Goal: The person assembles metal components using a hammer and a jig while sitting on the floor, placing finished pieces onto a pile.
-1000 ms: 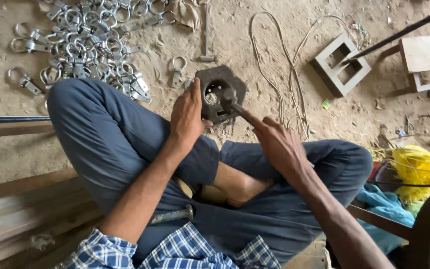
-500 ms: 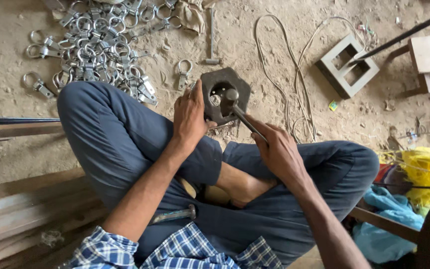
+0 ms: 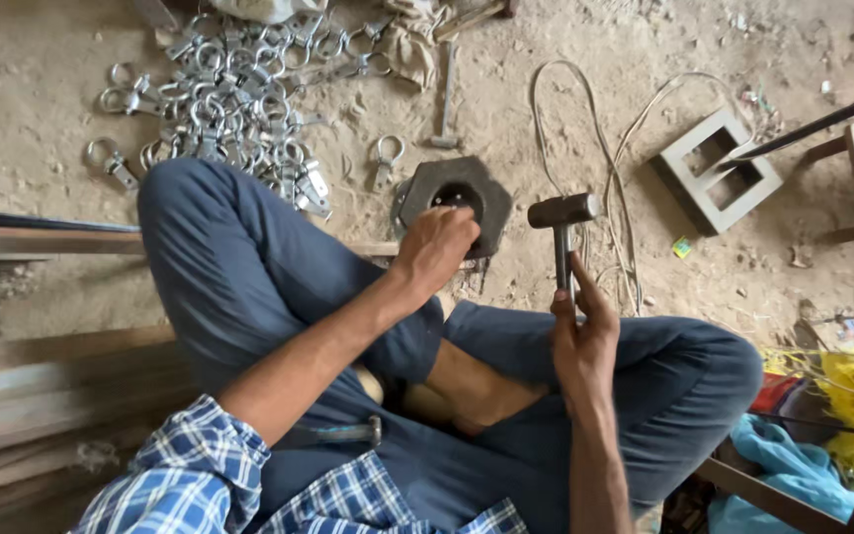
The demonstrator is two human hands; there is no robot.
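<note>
The person sits cross-legged on the sandy floor, working at a dark metal block with a round hole in its top — it lies on the ground just beyond the crossed legs. The left hand rests on the block's near edge, its fingers curled together over something small that cannot be made out. The right hand grips the handle of a hammer, fingers wrapped tight around the shaft, with the steel head raised upright just right of the block and apart from it. Behind the left knee lies a heap of shiny metal ring clamps — one loose clamp sits near the block. A second hammer lies farther back, looped wire and a grey hollow block to the right.
</note>
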